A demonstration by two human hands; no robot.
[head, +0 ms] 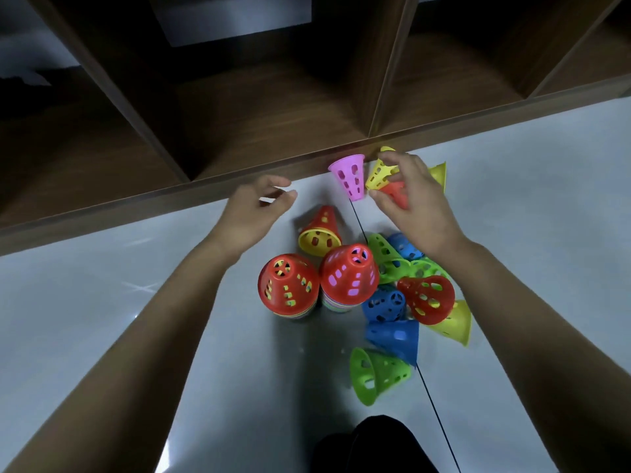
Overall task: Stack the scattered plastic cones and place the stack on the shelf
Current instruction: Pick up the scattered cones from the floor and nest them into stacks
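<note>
Both forearms reach forward over the glossy grey floor toward its far edge, where the brown wooden shelf stands. The right hand, palm down, pinches a yellow perforated plastic cone between thumb and forefinger; a red plastic cone sits under its palm, contact unclear. Just left, a pink perforated plastic cone stands narrow end down. The left hand hovers near the shelf edge, fingers loosely curled, holding nothing. Nearer the person stand two red-topped cone stacks, beside a loose heap of blue, green, red and yellow cones.
</note>
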